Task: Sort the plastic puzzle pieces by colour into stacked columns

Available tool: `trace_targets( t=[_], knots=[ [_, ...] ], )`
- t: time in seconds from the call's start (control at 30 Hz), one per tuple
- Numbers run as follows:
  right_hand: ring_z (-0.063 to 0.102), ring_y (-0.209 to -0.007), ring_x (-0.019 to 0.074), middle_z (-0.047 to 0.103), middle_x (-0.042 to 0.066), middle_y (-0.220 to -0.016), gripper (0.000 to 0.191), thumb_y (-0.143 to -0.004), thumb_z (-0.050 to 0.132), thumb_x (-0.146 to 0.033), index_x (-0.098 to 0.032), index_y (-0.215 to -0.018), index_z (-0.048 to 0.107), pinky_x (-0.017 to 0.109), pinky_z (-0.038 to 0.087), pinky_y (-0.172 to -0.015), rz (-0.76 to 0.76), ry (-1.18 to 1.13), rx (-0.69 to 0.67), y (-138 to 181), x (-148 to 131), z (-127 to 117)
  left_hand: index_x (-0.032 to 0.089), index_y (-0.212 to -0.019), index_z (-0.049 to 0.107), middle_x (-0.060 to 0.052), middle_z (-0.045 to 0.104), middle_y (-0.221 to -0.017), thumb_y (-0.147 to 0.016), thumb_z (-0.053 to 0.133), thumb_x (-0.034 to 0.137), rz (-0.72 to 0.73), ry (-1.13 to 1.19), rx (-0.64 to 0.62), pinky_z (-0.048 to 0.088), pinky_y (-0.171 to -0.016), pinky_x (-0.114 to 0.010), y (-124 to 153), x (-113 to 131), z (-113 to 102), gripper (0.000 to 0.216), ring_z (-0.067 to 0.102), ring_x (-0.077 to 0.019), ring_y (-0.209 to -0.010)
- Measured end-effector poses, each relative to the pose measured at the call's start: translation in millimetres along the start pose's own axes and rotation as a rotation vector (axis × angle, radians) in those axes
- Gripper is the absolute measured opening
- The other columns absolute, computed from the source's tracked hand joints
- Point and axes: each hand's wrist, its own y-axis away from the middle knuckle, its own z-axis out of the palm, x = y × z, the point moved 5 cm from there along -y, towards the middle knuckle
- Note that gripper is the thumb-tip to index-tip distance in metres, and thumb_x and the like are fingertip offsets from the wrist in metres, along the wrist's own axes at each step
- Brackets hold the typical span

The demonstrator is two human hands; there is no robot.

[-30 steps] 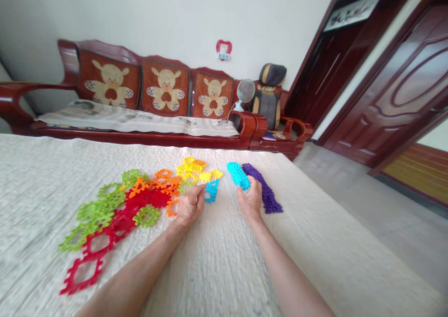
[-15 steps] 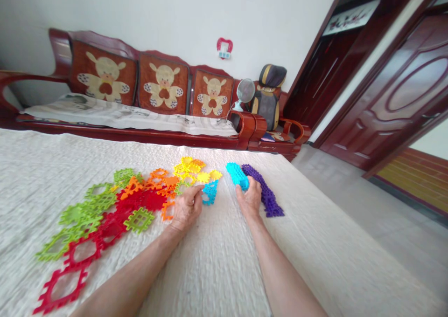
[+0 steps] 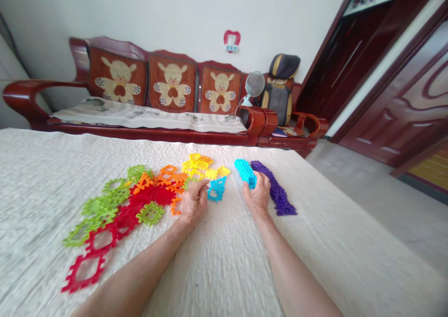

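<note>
My right hand [image 3: 258, 193] is curled round the near end of a row of light blue interlocking tiles [image 3: 245, 170] standing packed together on the table. Along its right side runs a longer row of purple interlocking tiles [image 3: 275, 186]. My left hand [image 3: 194, 199] is closed, its fingers bent in and the index fingertip at the left edge of some loose light blue tiles [image 3: 217, 189]. Whatever that hand may hold is hidden. Beside it lie orange tiles [image 3: 175, 177] and yellow tiles [image 3: 196, 163], with red tiles [image 3: 150, 195] and green tiles [image 3: 100, 205] farther left.
A pale textured cloth [image 3: 224, 270] covers the table. Beyond it stand a wooden sofa [image 3: 35, 93] with bear-patterned cushions [image 3: 173, 81], a small fan [image 3: 255, 84] and a chair with a dark seat pad [image 3: 278, 98]. Dark red doors are on the right.
The whole view has shifted, so the scene sits farther right. Both hands keep nearly the same places beside the light blue tiles.
</note>
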Motion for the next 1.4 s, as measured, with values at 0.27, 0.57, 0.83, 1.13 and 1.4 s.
trace_targets(
  t=[0.27, 0.57, 0.83, 1.13, 1.4],
  knots=[
    [0.056, -0.113, 0.0247, 0.062, 0.011, -0.117, 0.035, -0.079, 0.06, -0.027, -0.02, -0.113, 0.059, 0.043, 0.045, -0.1, -0.26, -0.362, -0.418, 19, -64, 16, 0.019, -0.099, 0.067, -0.004, 0.07, -0.084, -0.084, 0.042, 0.012, -0.024, -0.05, 0.025, 0.054, -0.073, -0.027, 0, -9, 3, 0.029, 0.066, -0.014, -0.079],
    [0.057, -0.112, 0.0271, 0.064, 0.011, -0.117, 0.042, -0.076, 0.064, -0.028, -0.019, -0.116, 0.058, 0.047, 0.045, -0.096, -0.301, -0.238, -0.549, 33, -74, 29, 0.019, -0.1, 0.066, -0.005, 0.07, -0.087, -0.083, 0.042, 0.01, -0.06, -0.051, 0.027, 0.055, -0.076, -0.029, 1, -11, 6, 0.031, 0.066, -0.0156, -0.082],
    [0.055, -0.117, 0.0251, 0.061, 0.012, -0.122, 0.046, -0.079, 0.061, -0.024, -0.02, -0.124, 0.052, 0.045, 0.044, -0.101, -0.269, -0.382, -0.431, 26, -79, 19, 0.019, -0.101, 0.067, -0.006, 0.072, -0.092, -0.087, 0.048, 0.018, -0.115, -0.068, -0.034, 0.055, -0.08, -0.031, -2, -5, 5, 0.023, 0.067, -0.0185, -0.088],
    [0.06, -0.108, 0.0222, 0.065, 0.009, -0.114, 0.033, -0.087, 0.054, -0.035, -0.019, -0.116, 0.056, 0.041, 0.047, -0.097, -0.091, -0.535, -0.457, 23, -73, 16, 0.019, -0.102, 0.066, -0.004, 0.072, -0.09, -0.083, 0.044, 0.008, 0.035, 0.025, -0.105, 0.055, -0.077, -0.027, -3, 4, 5, 0.031, 0.066, -0.0137, -0.084],
    [0.066, -0.086, 0.0204, 0.069, 0.005, -0.092, 0.037, -0.092, 0.044, -0.05, -0.019, -0.1, 0.062, 0.035, 0.055, -0.079, 0.232, -0.777, -0.511, 24, -63, 27, 0.021, -0.095, 0.064, -0.002, 0.069, -0.084, -0.084, 0.053, 0.02, -0.059, 0.099, -0.204, 0.052, -0.065, -0.023, -3, 4, 10, 0.015, 0.064, -0.0121, -0.074]
  ],
)
